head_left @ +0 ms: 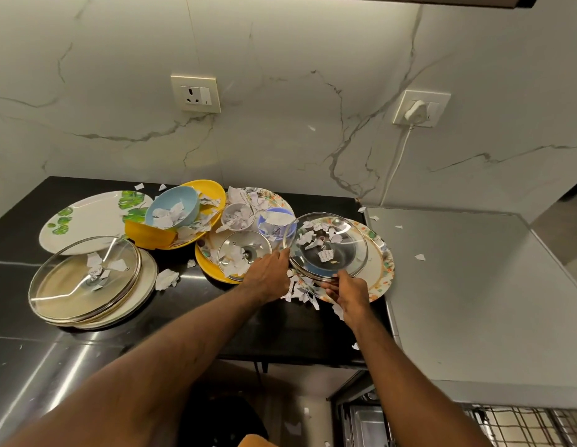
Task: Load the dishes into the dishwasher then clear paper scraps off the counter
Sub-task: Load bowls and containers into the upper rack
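Observation:
A glass lid with paper scraps in it is tilted up over a floral plate on the black counter. My left hand grips its left rim and my right hand grips its near rim. Torn paper scraps lie under the lid and between my hands. A smaller glass lid sits on a yellow plate. A blue bowl full of scraps rests on another yellow plate.
A large glass lid on stacked plates and a leaf-print plate lie at the left. The grey dishwasher top stands at the right, with its open rack below. A plugged cord hangs on the wall.

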Motion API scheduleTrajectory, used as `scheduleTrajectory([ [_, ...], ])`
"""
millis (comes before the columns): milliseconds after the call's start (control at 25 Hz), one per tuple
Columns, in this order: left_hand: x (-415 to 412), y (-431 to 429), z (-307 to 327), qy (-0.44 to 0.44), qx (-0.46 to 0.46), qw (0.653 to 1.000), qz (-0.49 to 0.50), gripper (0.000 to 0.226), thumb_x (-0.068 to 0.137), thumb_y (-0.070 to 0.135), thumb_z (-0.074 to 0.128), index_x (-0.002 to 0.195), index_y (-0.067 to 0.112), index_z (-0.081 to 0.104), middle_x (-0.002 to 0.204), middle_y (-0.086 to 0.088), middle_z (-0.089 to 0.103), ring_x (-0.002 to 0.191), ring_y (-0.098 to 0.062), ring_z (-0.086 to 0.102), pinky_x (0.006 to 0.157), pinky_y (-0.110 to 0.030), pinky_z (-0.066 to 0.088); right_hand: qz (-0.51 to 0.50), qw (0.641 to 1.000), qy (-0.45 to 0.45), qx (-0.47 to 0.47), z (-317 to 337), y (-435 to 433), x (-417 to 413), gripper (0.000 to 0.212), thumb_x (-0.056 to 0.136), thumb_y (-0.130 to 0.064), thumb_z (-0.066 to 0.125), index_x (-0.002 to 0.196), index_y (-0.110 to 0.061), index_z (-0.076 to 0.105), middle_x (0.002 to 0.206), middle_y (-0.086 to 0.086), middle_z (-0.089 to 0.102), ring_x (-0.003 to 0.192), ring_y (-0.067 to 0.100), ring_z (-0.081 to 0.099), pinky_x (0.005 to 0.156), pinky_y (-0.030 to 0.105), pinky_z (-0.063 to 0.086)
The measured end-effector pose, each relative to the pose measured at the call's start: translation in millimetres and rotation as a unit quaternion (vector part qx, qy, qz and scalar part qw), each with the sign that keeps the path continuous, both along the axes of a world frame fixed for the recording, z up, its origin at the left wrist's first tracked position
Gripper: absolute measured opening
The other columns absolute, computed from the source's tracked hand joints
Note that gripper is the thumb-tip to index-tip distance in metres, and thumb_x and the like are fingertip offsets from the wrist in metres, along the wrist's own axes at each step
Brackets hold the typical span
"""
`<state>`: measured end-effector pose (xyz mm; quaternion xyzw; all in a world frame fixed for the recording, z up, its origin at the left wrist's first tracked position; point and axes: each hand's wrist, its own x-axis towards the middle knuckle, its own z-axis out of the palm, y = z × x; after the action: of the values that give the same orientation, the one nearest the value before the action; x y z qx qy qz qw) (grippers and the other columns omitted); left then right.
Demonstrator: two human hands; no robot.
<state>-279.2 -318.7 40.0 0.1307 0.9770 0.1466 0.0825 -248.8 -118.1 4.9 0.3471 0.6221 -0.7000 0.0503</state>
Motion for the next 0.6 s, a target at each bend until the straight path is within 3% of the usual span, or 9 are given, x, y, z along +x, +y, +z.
scheduleTrajectory([
  [200, 6.8, -12.7, 1.2, 0.012, 0.027, 1.000, 0.002, 0.053, 0.095, 0.029, 0.057, 0.145, 0.017, 0.042, 0.123, -0.008, 0.061, 0.096, -0.017, 0.054, 0.091, -0.038, 0.053, -0.015, 0.999, 0.014, -0.025, 4.9, -3.4, 6.0, 0.035, 0.108, -0.030, 0.057, 0.110, 0.002, 0.069, 0.081, 0.013, 0.079, 0.070, 0.020, 0.076, 0.071, 0.031, 0.061],
  [320, 11.3, -23.5, -1.2, 0.031, 0.023, 0.999, -0.009, 0.046, 0.102, 0.042, 0.045, 0.142, 0.019, 0.045, 0.117, -0.007, 0.062, 0.091, -0.015, 0.052, 0.082, -0.031, 0.048, 0.025, 1.000, 0.001, 0.001, 8.5, -2.3, 16.5, 0.064, 0.107, -0.061, 0.040, 0.106, -0.004, 0.070, 0.084, 0.014, 0.080, 0.078, 0.029, 0.079, 0.064, 0.032, 0.061],
  [440, 7.9, -34.3, -1.5, 0.045, 0.011, 0.999, -0.008, 0.047, 0.102, 0.046, 0.040, 0.138, 0.018, 0.050, 0.122, -0.007, 0.063, 0.097, -0.017, 0.056, 0.086, -0.034, 0.051, 0.088, 0.993, 0.005, 0.082, 11.4, -5.1, 32.3, 0.092, 0.100, -0.078, 0.020, 0.092, -0.003, 0.074, 0.076, 0.016, 0.077, 0.061, 0.026, 0.072, 0.050, 0.025, 0.053],
  [600, -3.7, -45.9, 1.3, 0.078, 0.010, 0.997, 0.023, 0.051, 0.100, 0.044, 0.046, 0.143, 0.016, 0.049, 0.139, -0.010, 0.059, 0.118, -0.024, 0.059, 0.097, -0.041, 0.052, 0.168, 0.974, 0.079, 0.130, -1.1, -15.1, 61.3, 0.094, 0.099, -0.077, 0.020, 0.079, -0.002, 0.074, 0.066, 0.016, 0.071, 0.053, 0.023, 0.062, 0.052, 0.028, 0.053],
])
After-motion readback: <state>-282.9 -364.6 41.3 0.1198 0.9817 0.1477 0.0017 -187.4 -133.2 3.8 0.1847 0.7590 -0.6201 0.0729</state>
